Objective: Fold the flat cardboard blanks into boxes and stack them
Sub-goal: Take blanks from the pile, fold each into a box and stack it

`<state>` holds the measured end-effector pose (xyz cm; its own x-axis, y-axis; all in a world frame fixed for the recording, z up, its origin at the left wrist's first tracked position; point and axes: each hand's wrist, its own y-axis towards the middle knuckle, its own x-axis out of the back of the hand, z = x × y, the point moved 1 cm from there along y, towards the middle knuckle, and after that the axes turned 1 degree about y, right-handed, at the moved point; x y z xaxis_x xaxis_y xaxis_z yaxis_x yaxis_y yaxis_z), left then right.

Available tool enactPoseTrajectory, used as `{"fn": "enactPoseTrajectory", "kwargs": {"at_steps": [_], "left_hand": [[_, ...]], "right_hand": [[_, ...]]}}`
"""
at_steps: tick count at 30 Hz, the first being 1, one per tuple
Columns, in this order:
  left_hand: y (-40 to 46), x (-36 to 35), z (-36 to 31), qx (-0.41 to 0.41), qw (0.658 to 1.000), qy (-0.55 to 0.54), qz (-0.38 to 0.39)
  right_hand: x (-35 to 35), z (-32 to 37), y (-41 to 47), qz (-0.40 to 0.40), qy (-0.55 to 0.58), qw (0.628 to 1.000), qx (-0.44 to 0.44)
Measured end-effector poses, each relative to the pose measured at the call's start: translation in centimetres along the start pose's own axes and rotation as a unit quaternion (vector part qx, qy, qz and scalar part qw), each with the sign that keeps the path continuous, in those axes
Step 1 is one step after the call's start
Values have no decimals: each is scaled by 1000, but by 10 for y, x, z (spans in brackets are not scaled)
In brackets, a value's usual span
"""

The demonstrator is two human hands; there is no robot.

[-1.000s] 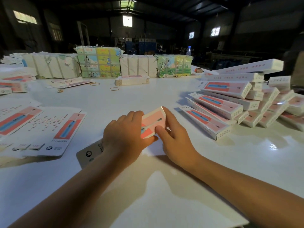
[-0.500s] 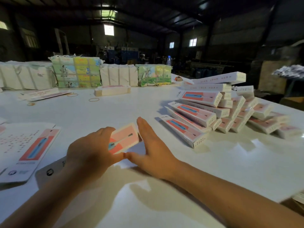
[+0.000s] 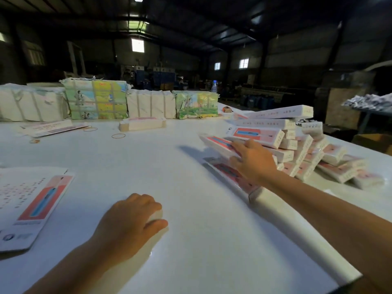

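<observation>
Boxes, folded and piled, fill the right side of the white surface (image 3: 191, 166): the stack of boxes (image 3: 297, 149) leans in loose tiers, and it runs close to the surface's right edge. Wide bare room lies across the middle, from the near edge up to the far bundles. Along the far edge stands a row of wrapped bundles (image 3: 95, 100), a wall closing that side. On the left, the flat blanks (image 3: 36, 200) lie spread, running out past the left border. Ahead of the bundles sits a small banded pack (image 3: 142, 124), with rubber bands (image 3: 118, 136) loose near it. Right hand (image 3: 254, 160) reaches over the pile's near side, fingers curled round the edge of the folded box (image 3: 220, 145), which lies tilted on the stack's front tier. Left hand (image 3: 131, 221) rests on the surface near the middle, fingers loosely curled; whether it holds anything, I cannot tell.
</observation>
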<state>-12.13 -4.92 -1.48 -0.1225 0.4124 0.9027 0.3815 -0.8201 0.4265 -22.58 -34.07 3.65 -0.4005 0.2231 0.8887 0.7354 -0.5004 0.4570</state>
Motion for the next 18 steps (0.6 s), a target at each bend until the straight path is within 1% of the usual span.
{"fn": "enactPoseTrajectory", "kwargs": {"at_steps": [2, 3, 4, 6, 8, 9, 10, 11, 12, 14, 15, 17, 18], "left_hand": [[1, -9, 4, 19, 999, -1, 33], [1, -12, 7, 21, 999, 9, 37], [1, -15, 9, 21, 999, 11, 38], [3, -15, 6, 23, 999, 14, 45], [3, -15, 5, 25, 998, 24, 56], [3, -16, 4, 25, 997, 30, 62], [4, -16, 3, 25, 997, 36, 65], [4, -16, 3, 28, 997, 36, 66], [3, -16, 4, 30, 997, 32, 62], [1, -17, 5, 35, 997, 22, 61], [0, -17, 5, 38, 997, 18, 60], [0, -17, 6, 42, 998, 13, 55], [0, -16, 5, 43, 998, 10, 54]], "right_hand": [[-15, -13, -7, 43, -86, 995, -16], [-17, -14, -10, 52, -107, 993, -14], [-16, -12, -10, 46, -106, 993, -15], [-2, 0, -9, -5, -79, 997, 0], [13, 26, -13, -78, -33, 994, 70], [18, 43, -20, -105, 19, 988, 114], [21, 60, -30, -113, 75, 979, 153], [20, 78, -42, -102, 121, 970, 185], [14, 92, -56, -74, 144, 966, 203], [-6, 111, -78, 4, 127, 966, 226], [-17, 113, -84, 25, 109, 966, 231], [-26, 114, -90, 45, 120, 967, 218], [-26, 115, -90, 41, 133, 966, 218]]}}
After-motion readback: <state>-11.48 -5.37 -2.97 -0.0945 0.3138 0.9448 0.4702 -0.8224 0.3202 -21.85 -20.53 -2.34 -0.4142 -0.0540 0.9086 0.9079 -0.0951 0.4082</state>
